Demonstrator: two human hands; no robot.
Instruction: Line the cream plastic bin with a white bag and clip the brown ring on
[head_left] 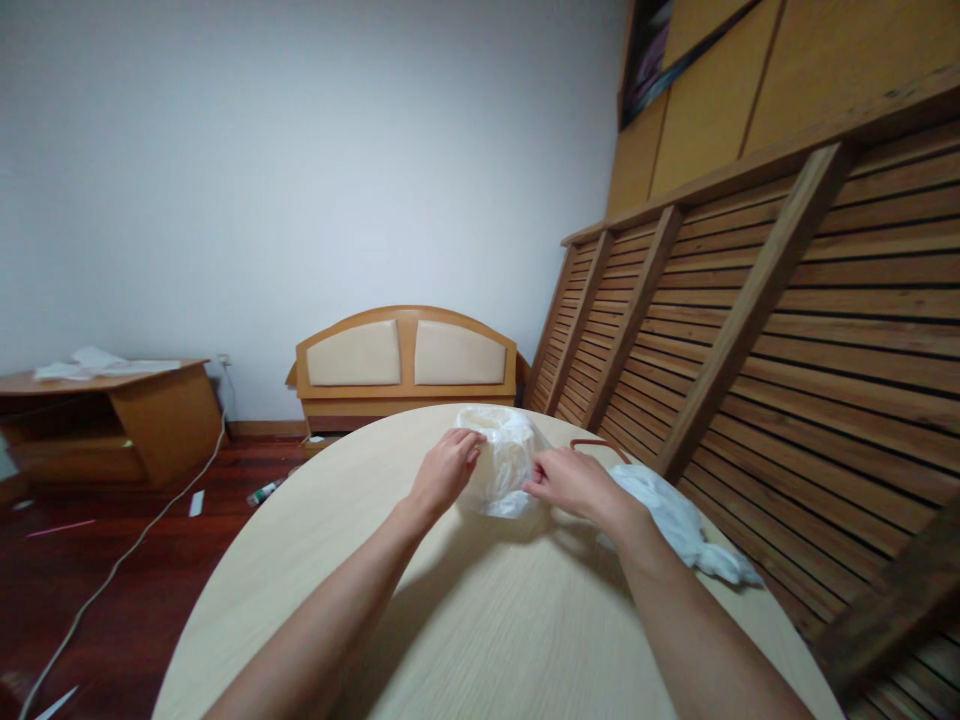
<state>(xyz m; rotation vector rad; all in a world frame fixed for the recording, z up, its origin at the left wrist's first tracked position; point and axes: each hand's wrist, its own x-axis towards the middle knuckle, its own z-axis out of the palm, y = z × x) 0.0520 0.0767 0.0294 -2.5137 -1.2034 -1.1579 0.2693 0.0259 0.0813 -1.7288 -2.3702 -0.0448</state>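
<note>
A white translucent plastic bag [504, 478] stands near the far edge of the round pale wooden table [480, 640], its top rim gathered round an opening. What is inside the bag cannot be made out. My left hand [448, 466] is closed on the bag's left upper edge, fingers bent. On the other side, my right hand [568, 480] pinches the bag's right side, lower down. Behind my right forearm lies a second, crumpled whitish plastic bag [667, 515]. A thin brown bent rod or strap [600, 443] is partly hidden behind my right hand.
Slatted wooden panels [750, 380] lean along the right side. Beyond the table stands a headboard [407, 360] against the wall. At the left, a wooden desk [165, 420] bears white sheets; a cable [135, 545] runs over the dark red floor.
</note>
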